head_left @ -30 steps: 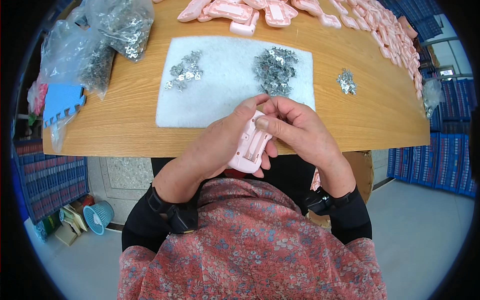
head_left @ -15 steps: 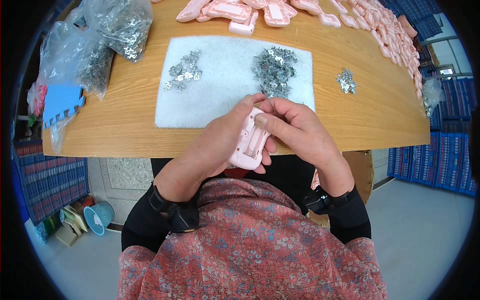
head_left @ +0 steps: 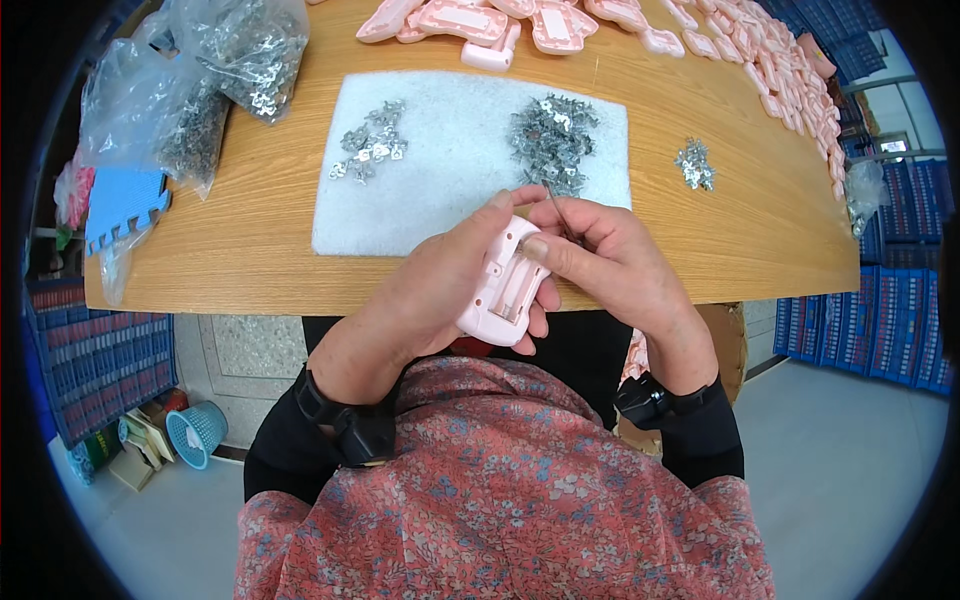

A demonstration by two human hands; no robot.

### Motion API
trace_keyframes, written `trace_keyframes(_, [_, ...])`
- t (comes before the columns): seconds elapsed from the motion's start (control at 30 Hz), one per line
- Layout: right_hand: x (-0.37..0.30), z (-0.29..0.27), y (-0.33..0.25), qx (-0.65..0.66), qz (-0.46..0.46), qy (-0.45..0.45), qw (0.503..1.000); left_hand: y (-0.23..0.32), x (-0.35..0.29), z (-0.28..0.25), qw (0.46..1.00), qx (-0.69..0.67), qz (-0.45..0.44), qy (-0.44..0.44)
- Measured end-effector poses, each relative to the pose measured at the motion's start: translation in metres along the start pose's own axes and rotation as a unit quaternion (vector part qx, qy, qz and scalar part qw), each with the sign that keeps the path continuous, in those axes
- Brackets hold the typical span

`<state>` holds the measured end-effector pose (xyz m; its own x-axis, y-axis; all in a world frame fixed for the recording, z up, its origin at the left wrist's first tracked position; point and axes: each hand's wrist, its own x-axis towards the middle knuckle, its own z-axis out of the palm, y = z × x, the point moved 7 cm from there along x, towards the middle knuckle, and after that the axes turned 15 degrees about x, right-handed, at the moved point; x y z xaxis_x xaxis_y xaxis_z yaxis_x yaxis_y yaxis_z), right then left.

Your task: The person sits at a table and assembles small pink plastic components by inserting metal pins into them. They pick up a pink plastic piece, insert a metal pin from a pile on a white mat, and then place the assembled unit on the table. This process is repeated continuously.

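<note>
My left hand [head_left: 425,275] is closed around a pale pink plastic battery housing [head_left: 486,322], its open battery compartment facing up and a metal spring contact showing at the near end. The fingers come round beneath it, tips showing on its right side. My right hand [head_left: 630,262] presses its thumb on the far end of the compartment. A thin, dark metal tool [head_left: 561,208], its exact kind unclear, is gripped in the same hand's bent fingers and points away from me. What lies under the thumb is hidden.
A white foam sheet [head_left: 450,150] carries a small heap [head_left: 372,145] and a larger heap [head_left: 553,140] of metal contact plates; more plates [head_left: 694,163] lie right. Plastic bags [head_left: 250,70] of metal parts stand far left. Pink housings [head_left: 460,22] cover the far edge.
The right thumb has shifted slightly right and toward me, baring more of the housing's far end. The metal tool sticks out more visibly, and the housing has moved a little right.
</note>
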<state>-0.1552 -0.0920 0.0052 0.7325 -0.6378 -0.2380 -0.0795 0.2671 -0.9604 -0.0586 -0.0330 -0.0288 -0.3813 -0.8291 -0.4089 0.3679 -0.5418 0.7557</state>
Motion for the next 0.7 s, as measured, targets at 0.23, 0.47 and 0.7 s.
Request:
trace_keyframes(0.23, [-0.0043,0.0003,-0.0004,0.004,-0.033,0.029,0.999,-0.0008,-0.0003,-0.0005,0.999,0.037,0.031,0.008])
trace_keyframes(0.47, [-0.0042,-0.0021,0.0043,0.014,-0.015,0.038,0.999,-0.0033,0.0015,-0.0030,1.000,0.005,0.019,-0.005])
trace_keyframes(0.7, [-0.0036,0.0024,0.0062,0.004,-0.004,0.034,0.999,-0.0036,0.0021,-0.0017,1.000,-0.012,0.012,-0.015])
